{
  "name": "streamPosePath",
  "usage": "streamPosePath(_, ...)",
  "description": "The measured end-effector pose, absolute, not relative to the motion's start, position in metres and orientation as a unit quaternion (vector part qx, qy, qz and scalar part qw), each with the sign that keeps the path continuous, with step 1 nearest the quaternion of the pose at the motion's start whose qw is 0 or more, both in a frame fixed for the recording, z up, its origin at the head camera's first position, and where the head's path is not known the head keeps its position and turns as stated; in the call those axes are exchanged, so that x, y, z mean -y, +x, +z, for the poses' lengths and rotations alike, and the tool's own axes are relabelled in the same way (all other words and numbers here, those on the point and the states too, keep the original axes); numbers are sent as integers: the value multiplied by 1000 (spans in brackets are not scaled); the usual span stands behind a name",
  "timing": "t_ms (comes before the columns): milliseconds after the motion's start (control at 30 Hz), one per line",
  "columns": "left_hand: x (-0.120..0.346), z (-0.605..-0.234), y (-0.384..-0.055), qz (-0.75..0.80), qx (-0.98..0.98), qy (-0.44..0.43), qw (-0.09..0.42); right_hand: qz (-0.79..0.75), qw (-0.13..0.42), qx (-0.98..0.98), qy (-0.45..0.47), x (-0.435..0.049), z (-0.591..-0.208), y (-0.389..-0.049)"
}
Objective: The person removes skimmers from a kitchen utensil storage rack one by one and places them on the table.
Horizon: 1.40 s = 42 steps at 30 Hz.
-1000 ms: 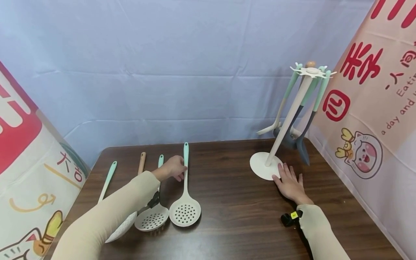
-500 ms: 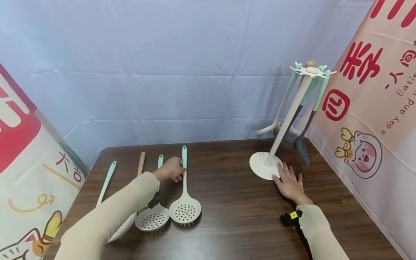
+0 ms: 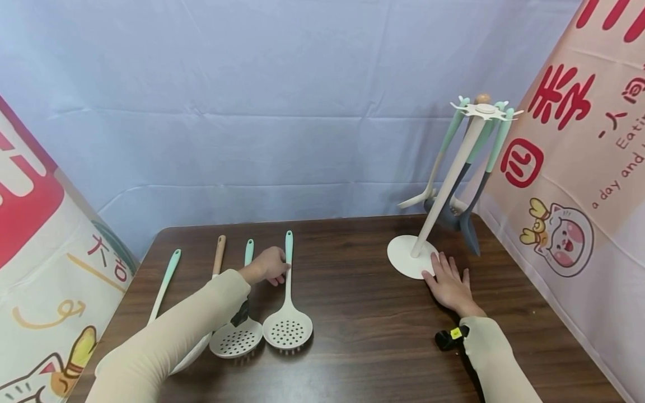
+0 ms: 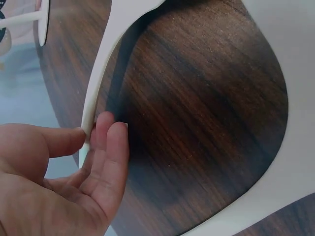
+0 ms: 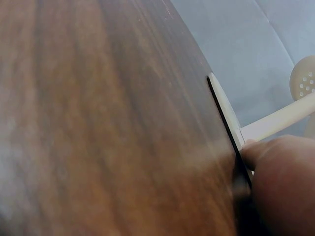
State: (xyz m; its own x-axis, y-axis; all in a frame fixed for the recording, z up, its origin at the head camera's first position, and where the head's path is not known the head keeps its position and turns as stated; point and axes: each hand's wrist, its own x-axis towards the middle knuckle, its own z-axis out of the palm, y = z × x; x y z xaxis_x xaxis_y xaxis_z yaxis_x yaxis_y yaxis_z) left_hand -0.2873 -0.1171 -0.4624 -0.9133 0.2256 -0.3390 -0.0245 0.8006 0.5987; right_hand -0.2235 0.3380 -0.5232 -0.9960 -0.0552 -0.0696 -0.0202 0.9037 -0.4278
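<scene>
My left hand (image 3: 272, 265) pinches the pale handle of a skimmer (image 3: 288, 329) between thumb and fingers. Its round holed head is nearest me, and the mint grip end points to the back. In the left wrist view the thumb meets the handle (image 4: 98, 73) from one side and the fingers from the other. My right hand (image 3: 450, 285) lies flat with spread fingers, its fingertips on the white round base of a utensil stand (image 3: 401, 254). Several utensils with mint or wooden handles hang from the stand's top. The right wrist view shows the base's edge (image 5: 224, 105) beside the hand.
Left of the held skimmer lies a second skimmer (image 3: 237, 339) with a mint handle. Further left are a wooden-handled utensil (image 3: 219, 254) and another mint-handled one (image 3: 166, 280), both partly covered by my left sleeve. A pale cloth hangs behind the brown table (image 3: 353, 313).
The held skimmer's grip end has come down a little in the head view while its head stays nearly in place. My left hand has lowered slightly with it; the right hand keeps still.
</scene>
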Motion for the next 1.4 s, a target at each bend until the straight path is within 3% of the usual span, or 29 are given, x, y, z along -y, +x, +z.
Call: streamPosePath(1400, 117, -455, -283, 288, -925, 38, 245, -217, 38, -975, -19, -337, -523, -223)
